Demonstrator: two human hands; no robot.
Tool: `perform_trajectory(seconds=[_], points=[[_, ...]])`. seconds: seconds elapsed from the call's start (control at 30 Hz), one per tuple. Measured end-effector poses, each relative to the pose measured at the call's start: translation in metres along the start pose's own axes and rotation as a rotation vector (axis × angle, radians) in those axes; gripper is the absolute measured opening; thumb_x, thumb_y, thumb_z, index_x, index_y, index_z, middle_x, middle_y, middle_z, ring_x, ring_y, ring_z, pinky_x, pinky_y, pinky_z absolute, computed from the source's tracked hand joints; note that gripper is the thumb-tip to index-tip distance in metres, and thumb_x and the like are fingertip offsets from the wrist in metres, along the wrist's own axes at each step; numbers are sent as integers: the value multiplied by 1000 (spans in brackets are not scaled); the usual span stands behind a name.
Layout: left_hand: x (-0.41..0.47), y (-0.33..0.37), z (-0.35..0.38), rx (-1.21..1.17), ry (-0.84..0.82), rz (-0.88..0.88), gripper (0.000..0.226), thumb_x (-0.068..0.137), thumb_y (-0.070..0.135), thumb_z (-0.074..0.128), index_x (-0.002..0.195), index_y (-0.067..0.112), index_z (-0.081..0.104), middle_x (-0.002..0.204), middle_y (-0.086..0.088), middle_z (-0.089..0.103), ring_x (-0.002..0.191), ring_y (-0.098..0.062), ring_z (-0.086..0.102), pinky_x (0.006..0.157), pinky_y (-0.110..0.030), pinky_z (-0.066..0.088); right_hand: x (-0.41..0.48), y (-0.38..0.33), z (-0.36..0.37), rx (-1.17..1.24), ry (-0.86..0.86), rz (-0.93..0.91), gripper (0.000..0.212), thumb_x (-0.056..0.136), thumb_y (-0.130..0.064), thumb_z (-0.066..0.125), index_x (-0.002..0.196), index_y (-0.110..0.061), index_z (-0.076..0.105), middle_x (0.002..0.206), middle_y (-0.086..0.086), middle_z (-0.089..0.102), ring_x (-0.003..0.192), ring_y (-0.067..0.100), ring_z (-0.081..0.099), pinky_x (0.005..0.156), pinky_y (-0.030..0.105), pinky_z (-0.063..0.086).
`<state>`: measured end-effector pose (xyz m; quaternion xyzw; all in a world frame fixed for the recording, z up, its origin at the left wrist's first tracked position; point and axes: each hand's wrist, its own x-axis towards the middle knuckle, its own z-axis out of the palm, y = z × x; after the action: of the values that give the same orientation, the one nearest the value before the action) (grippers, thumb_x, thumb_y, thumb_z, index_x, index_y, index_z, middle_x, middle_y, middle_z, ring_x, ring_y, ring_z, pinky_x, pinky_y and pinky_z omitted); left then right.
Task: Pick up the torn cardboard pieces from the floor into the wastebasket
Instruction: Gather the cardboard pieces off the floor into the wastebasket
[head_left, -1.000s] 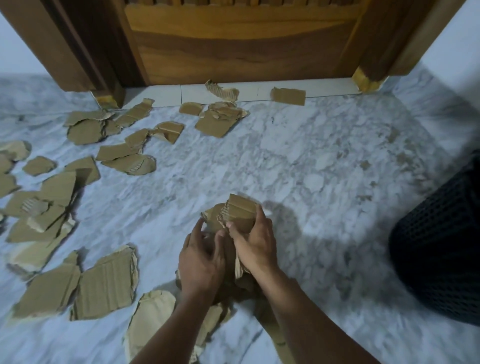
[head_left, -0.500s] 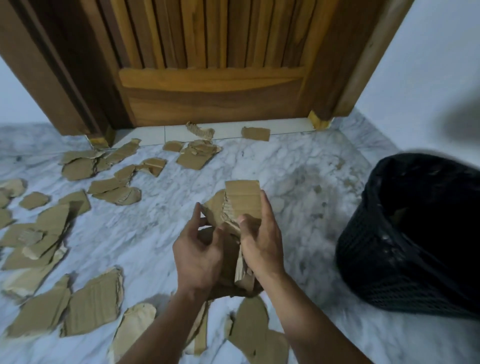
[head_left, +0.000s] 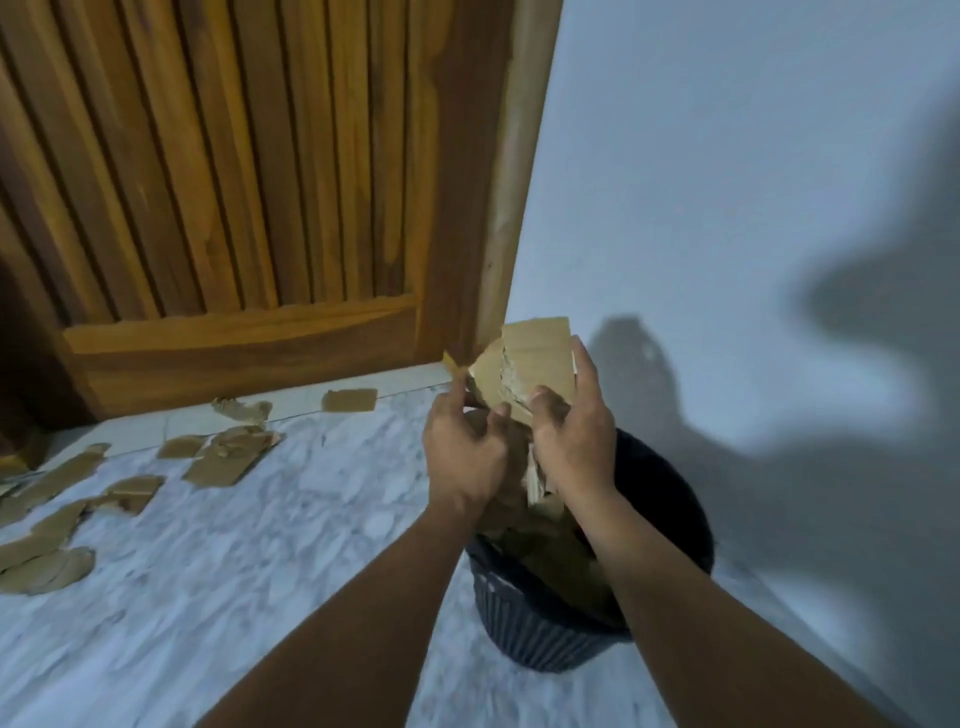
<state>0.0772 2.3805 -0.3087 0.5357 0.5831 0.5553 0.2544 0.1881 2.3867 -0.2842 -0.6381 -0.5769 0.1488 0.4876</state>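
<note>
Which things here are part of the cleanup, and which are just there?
Part of the job:
left hand
right hand
held cardboard bundle
wastebasket
loose cardboard pieces on the floor

Just there:
wooden door
wall

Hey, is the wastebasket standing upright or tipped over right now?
Upright. The black wastebasket stands on the marble floor, its open rim facing up beneath the cardboard bundle held by both hands.

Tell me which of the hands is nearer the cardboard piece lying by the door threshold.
Left. The left hand is right of the cardboard piece; the right hand is farther right, over the wastebasket.
</note>
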Motion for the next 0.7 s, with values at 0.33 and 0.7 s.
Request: perform_trajectory(seconds=[0.33, 0.7], points=[[-24, -28, 5, 253, -173, -59, 41, 93, 27, 67, 133, 19, 62, 122, -5, 66, 112, -24, 62, 86, -24, 41, -7, 72, -58, -139, -148, 181, 50, 102, -22, 52, 150, -24, 42, 151, 2, 47, 138, 24, 45, 111, 38, 38], [-167, -158, -179, 562, 54, -295, 43, 95, 31, 62, 136, 17, 61, 135, -11, 61, 127, -34, 52, 99, -44, 45, -159, 16, 46, 48, -300, -322, 46, 103, -28, 48, 147, -13, 47, 146, 9, 48, 132, 19, 46, 100, 13, 33]])
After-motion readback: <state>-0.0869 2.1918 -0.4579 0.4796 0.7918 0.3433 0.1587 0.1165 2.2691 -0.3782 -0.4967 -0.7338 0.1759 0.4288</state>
